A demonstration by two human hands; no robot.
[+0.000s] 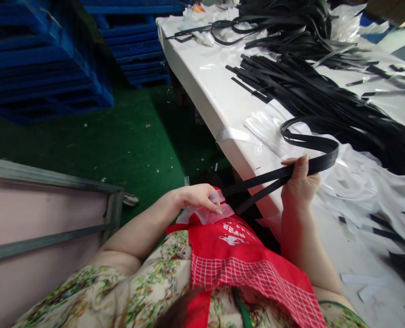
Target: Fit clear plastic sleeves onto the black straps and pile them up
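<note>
My right hand (300,182) is closed around a bundle of flat black strips (322,155), thumb on top, over the table's near edge. Past the hand the strips bend back in a loop, and their two free ends slant down toward my lap. My left hand (202,198) pinches a thin translucent plastic bag (211,214) in front of the red apron (230,232). The strip ends lie close to the bag's opening; whether they are inside it I cannot tell. Under the looped strips lies a stack of white plastic bags (271,127).
Piles of black strips (312,91) cover much of the white table (202,86). White plastic sheeting (363,182) and paper scraps (366,282) lie at its right. Blue pallets (130,45) stand on the green floor (147,132). A metal-framed pink panel (45,205) is at my left.
</note>
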